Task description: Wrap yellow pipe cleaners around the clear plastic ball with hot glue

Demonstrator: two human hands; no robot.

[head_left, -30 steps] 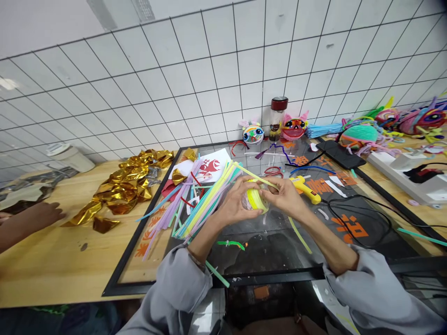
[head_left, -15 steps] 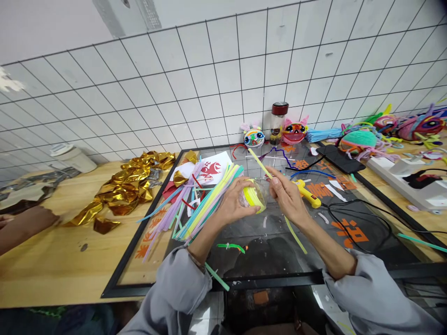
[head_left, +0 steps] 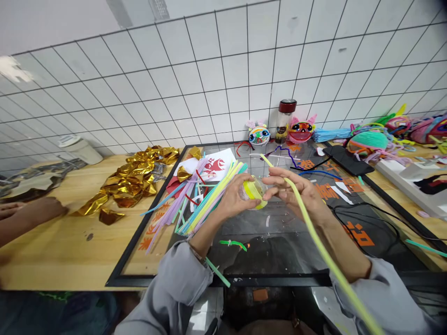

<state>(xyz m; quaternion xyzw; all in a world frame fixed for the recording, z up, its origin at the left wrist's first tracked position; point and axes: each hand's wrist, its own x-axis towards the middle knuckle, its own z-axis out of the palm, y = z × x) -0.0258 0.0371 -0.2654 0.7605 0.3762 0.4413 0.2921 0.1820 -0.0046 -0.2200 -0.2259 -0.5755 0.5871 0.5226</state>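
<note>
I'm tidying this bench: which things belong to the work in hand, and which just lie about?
Belongs:
yellow-banded rounded piece, in left hand
yellow strip, in right hand
strip bundle, probably

Apparently lying about:
gold foil
phone
lidded bottle

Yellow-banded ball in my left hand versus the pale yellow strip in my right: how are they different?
Shape: the ball is rounded and compact; the strip is long and thin.
Hold: the left hand grips the ball between thumb and fingers; the strip runs across the right hand.
Look: the ball mixes yellow and whitish bands; the strip is pale yellow throughout.
Shared: both show yellow.
</note>
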